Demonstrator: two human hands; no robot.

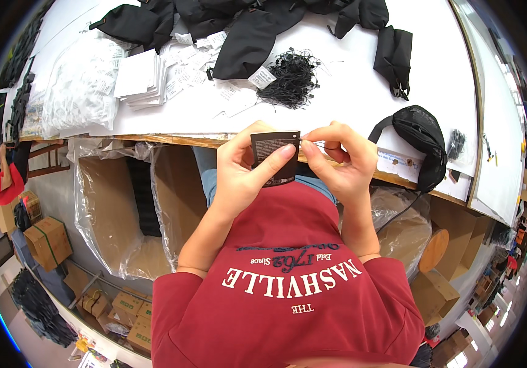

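My left hand (239,164) grips a black hang tag (268,149) with small pale print, thumb across its face, just in front of the table's near edge. At the tag's upper right corner is a small hole. My right hand (346,162) pinches a thin strand beside that corner, probably a tag string; its far end is too small to follow. Beyond my hands on the white table lies a heap of black tag strings (289,81). A black waist bag (420,136) with a strap hangs partly over the table edge to the right.
Black fabric bags (248,46) lie across the back, with a black pouch (393,58) at right. White cards (139,75) are stacked beside a clear plastic bag (84,83). Below the table stands a plastic-lined carton (113,202). A person in red (5,184) is far left.
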